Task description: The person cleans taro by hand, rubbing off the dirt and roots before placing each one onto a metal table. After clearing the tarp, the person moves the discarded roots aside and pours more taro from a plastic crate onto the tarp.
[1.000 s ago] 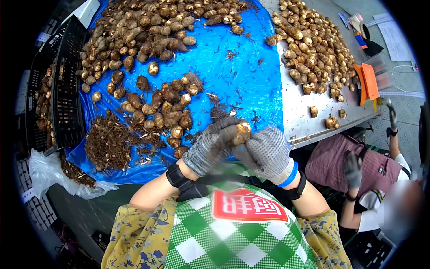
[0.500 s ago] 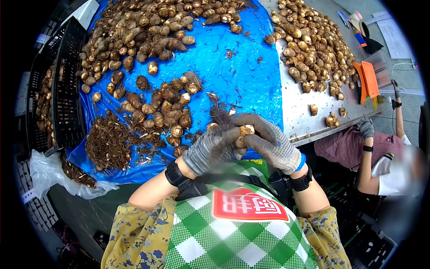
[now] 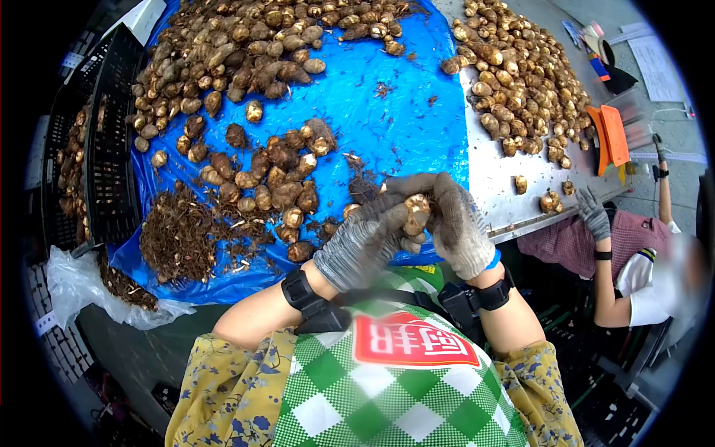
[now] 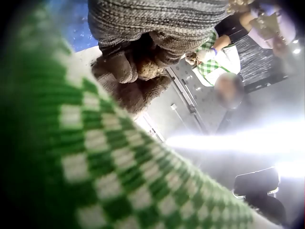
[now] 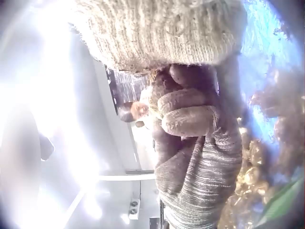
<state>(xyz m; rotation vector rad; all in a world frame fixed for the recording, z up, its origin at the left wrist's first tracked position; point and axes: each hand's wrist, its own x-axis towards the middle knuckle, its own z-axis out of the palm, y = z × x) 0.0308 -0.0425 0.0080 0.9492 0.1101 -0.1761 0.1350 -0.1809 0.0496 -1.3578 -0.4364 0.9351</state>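
Both gloved hands meet around one small brown taro corm (image 3: 417,214) with pale patches, held in front of the apron at the table's near edge. My left hand (image 3: 356,244), in a grey knit glove, grips it from the left with curled fingers. From the right, my right hand (image 3: 460,227) bends its dirt-stained fingers around the corm's far side. In the left wrist view the taro shows between brown glove fingers (image 4: 123,69). The right wrist view shows the left hand's curled fingers (image 5: 188,121) close under the right glove; the corm is mostly hidden there.
Unsorted taros (image 3: 261,45) heap on the blue sheet (image 3: 387,104), with a smaller group (image 3: 279,175) nearer. Root scraps (image 3: 179,235) lie at left by a black crate (image 3: 115,149). Cleaner taros (image 3: 521,82) cover the metal table (image 3: 491,179). Another person (image 3: 633,246) sits right.
My right hand has shifted and turned, its fingers now raised around the corm, which has tilted between the hands. The other person's hands have moved near the metal table's edge.
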